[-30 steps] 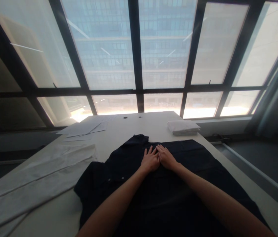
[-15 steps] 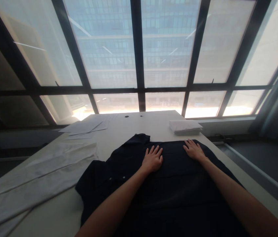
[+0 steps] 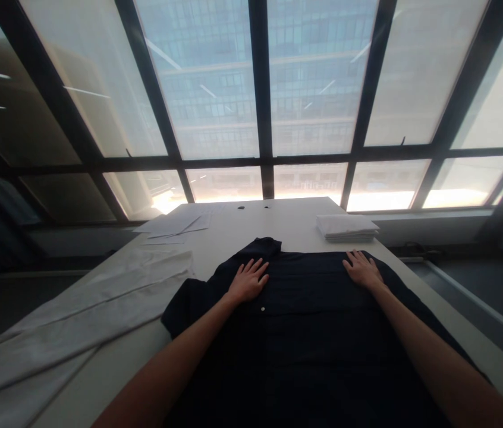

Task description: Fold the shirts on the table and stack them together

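A dark navy buttoned shirt (image 3: 309, 321) lies spread flat on the white table (image 3: 278, 223), its collar toward the window. My left hand (image 3: 248, 279) rests palm down on the shirt's upper left part, just below the collar, fingers spread. My right hand (image 3: 361, 268) lies flat on the shirt's upper right corner, fingers stretched out. Neither hand holds anything.
A long white garment (image 3: 77, 315) lies along the table's left side. Loose sheets of paper (image 3: 175, 224) sit at the far left. A folded white stack (image 3: 346, 226) stands at the far right corner. Large windows rise behind the table; floor drops off on the right.
My hands, together at the shirt's middle a second ago, have slid apart: the right went to the right corner first, then the left moved leftward.
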`<state>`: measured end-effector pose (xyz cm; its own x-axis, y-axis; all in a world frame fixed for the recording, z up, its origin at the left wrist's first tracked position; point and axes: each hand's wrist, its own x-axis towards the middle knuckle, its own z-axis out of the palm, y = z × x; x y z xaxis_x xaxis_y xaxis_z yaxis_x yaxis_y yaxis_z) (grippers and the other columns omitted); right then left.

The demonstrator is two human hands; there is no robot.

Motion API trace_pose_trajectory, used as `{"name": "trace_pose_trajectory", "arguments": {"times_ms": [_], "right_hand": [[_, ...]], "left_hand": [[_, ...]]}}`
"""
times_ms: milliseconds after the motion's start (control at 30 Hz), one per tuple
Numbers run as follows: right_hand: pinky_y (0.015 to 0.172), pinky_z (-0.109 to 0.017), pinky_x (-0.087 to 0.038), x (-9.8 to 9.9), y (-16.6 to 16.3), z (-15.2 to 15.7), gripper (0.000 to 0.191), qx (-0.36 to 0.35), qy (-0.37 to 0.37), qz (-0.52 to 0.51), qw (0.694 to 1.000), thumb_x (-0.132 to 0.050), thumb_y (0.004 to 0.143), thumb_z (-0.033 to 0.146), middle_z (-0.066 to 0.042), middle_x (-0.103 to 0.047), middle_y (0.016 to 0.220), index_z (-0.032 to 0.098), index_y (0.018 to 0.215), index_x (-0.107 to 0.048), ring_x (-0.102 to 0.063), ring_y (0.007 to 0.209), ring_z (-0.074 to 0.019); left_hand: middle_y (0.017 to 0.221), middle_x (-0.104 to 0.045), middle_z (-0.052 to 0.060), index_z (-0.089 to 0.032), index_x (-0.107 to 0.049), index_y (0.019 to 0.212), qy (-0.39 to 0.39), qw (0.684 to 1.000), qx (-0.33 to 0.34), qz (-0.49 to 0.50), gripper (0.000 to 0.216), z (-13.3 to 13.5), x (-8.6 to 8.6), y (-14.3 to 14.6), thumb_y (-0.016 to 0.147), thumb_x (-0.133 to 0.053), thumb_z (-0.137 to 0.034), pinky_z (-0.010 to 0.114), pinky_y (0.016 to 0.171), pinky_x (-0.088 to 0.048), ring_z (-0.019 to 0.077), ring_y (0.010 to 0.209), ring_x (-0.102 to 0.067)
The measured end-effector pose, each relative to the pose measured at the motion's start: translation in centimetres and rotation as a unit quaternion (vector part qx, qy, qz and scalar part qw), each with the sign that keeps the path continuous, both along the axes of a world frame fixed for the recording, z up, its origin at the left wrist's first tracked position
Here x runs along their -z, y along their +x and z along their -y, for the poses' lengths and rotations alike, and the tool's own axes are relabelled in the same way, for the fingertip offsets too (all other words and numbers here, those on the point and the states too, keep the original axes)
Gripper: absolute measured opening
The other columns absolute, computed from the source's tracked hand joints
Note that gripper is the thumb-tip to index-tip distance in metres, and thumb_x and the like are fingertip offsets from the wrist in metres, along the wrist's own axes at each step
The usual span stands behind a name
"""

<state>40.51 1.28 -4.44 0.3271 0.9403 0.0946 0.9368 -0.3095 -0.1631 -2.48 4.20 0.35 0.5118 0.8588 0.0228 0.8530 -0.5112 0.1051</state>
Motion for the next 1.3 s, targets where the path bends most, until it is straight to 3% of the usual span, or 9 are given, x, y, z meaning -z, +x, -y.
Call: {"name": "trace_pose_trajectory", "arguments": {"times_ms": [133, 267, 533, 700, 833, 933, 1033, 1133, 1300], "right_hand": [[0.121, -0.052, -0.015, 0.4, 0.4, -0.2, 0.064, 0.001, 0.009, -0.005, 1.000, -0.026, 0.100, 0.048, -0.010, -0.025, 0.165, 0.018, 0.155, -0.037, -0.018, 0.152, -0.0265], [0.120, -0.052, -0.016, 0.2, 0.4, -0.2, 0.065, -0.002, 0.009, -0.009, 1.000, -0.025, 0.100, 0.048, -0.011, -0.026, 0.165, 0.017, 0.155, -0.037, -0.018, 0.152, -0.0278], [0.119, -0.061, -0.011, -1.3, 0.2, 0.4, 0.069, -0.022, -0.046, -0.013, 0.999, -0.018, 0.100, 0.055, -0.010, -0.013, 0.168, 0.021, 0.160, -0.025, -0.010, 0.153, -0.0307], [0.114, -0.068, -0.015, -3.8, -4.3, 0.0, 0.066, 0.069, -0.031, -0.010, 0.997, -0.023, 0.101, 0.045, -0.024, -0.023, 0.162, 0.008, 0.155, -0.033, -0.016, 0.151, -0.0384], [0.118, -0.057, -0.016, -5.5, -14.1, -1.1, 0.063, -0.081, 0.019, -0.005, 0.997, -0.024, 0.103, 0.044, -0.020, -0.024, 0.163, 0.009, 0.154, -0.035, -0.016, 0.151, -0.0316], [0.120, -0.053, -0.013, -5.6, -22.5, -1.6, 0.063, -0.238, 0.023, -0.032, 0.970, -0.026, 0.103, 0.047, -0.015, -0.020, 0.166, 0.014, 0.156, -0.032, -0.013, 0.153, -0.0285], [0.121, -0.052, -0.008, -5.0, -28.1, -1.9, 0.063, -0.327, 0.009, -0.050, 0.944, -0.026, 0.103, 0.047, -0.009, -0.015, 0.167, 0.017, 0.159, -0.027, -0.008, 0.154, -0.0241], [0.121, -0.051, -0.008, -4.2, -29.3, -2.4, 0.064, -0.336, -0.008, -0.055, 0.940, -0.023, 0.103, 0.048, -0.010, -0.016, 0.167, 0.015, 0.159, -0.026, -0.009, 0.154, -0.0238], [0.122, -0.048, -0.008, -3.7, -24.2, -3.0, 0.067, -0.301, -0.012, -0.035, 0.953, -0.024, 0.103, 0.052, -0.007, -0.015, 0.167, 0.017, 0.159, -0.026, -0.009, 0.154, -0.0218]], "left_hand": [[0.166, -0.019, 0.000, -0.031, -0.029, 0.158, 0.015, 0.998, -0.059, -0.014, 0.061, -0.3, -0.1, -2.6, 0.102, -0.024, -0.056, 0.050, 0.121, -0.014, 0.0288, 0.153, -0.014], [0.165, -0.023, 0.004, -0.026, -0.030, 0.158, 0.029, 0.994, -0.108, -0.009, 0.064, -0.4, 0.2, -3.0, 0.102, -0.023, -0.056, 0.050, 0.120, -0.016, 0.0308, 0.153, -0.016], [0.166, -0.022, 0.004, -0.025, -0.029, 0.159, 0.030, 0.993, -0.111, -0.003, 0.066, -0.4, 0.4, -2.7, 0.101, -0.023, -0.056, 0.052, 0.120, -0.016, 0.0325, 0.152, -0.016], [0.166, -0.022, 0.004, -0.027, -0.030, 0.158, 0.026, 0.994, -0.109, 0.005, 0.064, -0.3, 0.4, -2.6, 0.101, -0.025, -0.055, 0.053, 0.121, -0.014, 0.0328, 0.152, -0.015], [0.166, -0.023, 0.005, -0.029, -0.031, 0.158, 0.026, 0.994, -0.105, 0.010, 0.062, -0.3, 0.4, -2.6, 0.101, -0.028, -0.055, 0.054, 0.120, -0.015, 0.0335, 0.152, -0.016], [0.165, -0.026, 0.005, -0.031, -0.032, 0.157, 0.043, 0.994, -0.102, 0.007, 0.060, -0.3, 0.5, -2.6, 0.102, -0.030, -0.053, 0.054, 0.119, -0.017, 0.0343, 0.151, -0.019], [0.164, -0.028, 0.005, -0.031, -0.035, 0.156, 0.064, 0.993, -0.097, -0.001, 0.057, -0.2, 0.8, -2.7, 0.102, -0.032, -0.049, 0.054, 0.119, -0.019, 0.0336, 0.151, -0.021], [0.163, -0.029, 0.005, -0.030, -0.036, 0.156, 0.080, 0.993, -0.092, 0.001, 0.054, -0.2, 1.0, -2.8, 0.103, -0.032, -0.044, 0.053, 0.119, -0.019, 0.0327, 0.151, -0.022], [0.163, -0.029, 0.006, -0.030, -0.036, 0.156, 0.071, 0.993, -0.097, 0.011, 0.056, -0.2, 0.9, -2.6, 0.102, -0.034, -0.044, 0.055, 0.119, -0.019, 0.0345, 0.150, -0.022]]}}
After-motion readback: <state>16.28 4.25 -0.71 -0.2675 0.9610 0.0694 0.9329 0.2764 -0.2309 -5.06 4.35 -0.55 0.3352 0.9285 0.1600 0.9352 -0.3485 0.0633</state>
